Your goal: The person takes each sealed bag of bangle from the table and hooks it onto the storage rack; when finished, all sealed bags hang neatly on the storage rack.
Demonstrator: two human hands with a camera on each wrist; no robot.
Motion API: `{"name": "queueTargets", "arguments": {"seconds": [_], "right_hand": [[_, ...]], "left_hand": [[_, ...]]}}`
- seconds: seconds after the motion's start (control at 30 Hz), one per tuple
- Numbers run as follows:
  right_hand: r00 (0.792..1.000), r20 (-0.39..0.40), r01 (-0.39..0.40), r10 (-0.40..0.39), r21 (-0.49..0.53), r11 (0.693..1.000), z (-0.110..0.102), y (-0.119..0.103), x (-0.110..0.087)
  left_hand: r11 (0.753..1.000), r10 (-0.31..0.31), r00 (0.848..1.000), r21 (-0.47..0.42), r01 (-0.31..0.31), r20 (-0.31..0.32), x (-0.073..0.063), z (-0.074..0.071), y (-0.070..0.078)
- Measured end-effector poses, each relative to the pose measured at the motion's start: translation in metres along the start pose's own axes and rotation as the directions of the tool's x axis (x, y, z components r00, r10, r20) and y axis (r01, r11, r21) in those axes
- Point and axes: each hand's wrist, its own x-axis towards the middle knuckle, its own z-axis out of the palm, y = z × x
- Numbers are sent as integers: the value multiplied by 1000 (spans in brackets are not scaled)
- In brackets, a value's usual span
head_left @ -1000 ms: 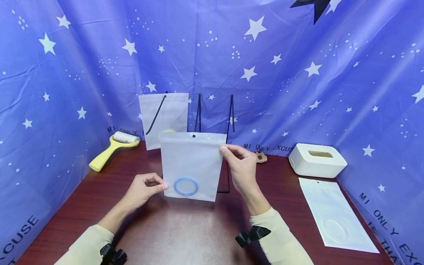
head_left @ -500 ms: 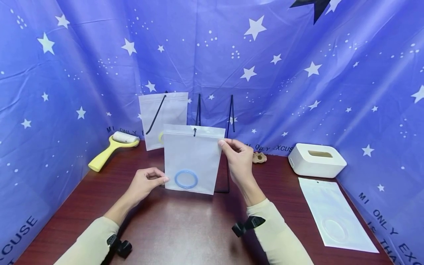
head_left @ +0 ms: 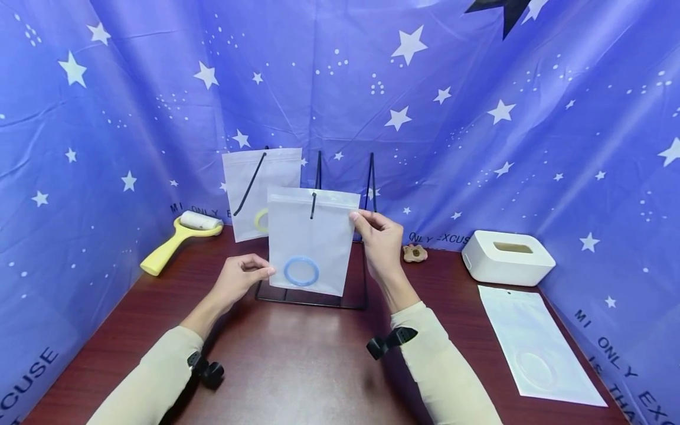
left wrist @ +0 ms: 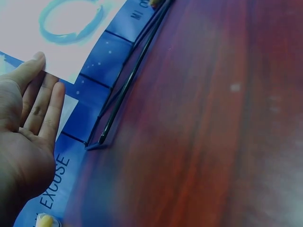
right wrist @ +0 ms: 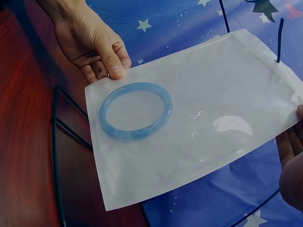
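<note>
A white zip bag (head_left: 310, 236) with a blue bangle (head_left: 301, 284) inside hangs upright between both hands. My left hand (head_left: 236, 280) pinches its lower left edge between thumb and fingers. High on its right edge, my right hand (head_left: 385, 245) pinches it the same way. The middle hook (head_left: 312, 208) of a black wire rack (head_left: 313, 303) comes through the hole at the bag's top, its tip pointing toward me. In the right wrist view the bangle (right wrist: 135, 134) lies near the bag's lower end.
A second white bag (head_left: 244, 177) with a yellow ring (head_left: 258, 221) hangs on the left hook. A yellow lint roller (head_left: 170, 245) lies at left. At right are a white tissue box (head_left: 499, 268), another white bag (head_left: 536, 336) and a small brown flower-shaped thing (head_left: 415, 254).
Both hands have moved the bag up and away from me, toward the rack. The middle hook's tip has come through the bag's hole, and more of it now shows in front.
</note>
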Motion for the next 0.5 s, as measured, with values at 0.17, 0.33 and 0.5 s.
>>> {"name": "queueTargets", "arguments": {"seconds": [0.17,0.33,0.5], "right_hand": [[999,-39,1,-1,-9,1000,2,4,11],[998,-65,-1,1,-10,1000,7,10,20],[996,-87,-9,7,-22,1000,9,13,30]], "left_hand": [[1000,6,1000,-17,-6,-8,13,2,0],[1000,-6,1000,-24,5,-24,23,-1,0],[1000,-20,999,-8,20,-29,34,0,-1]]}}
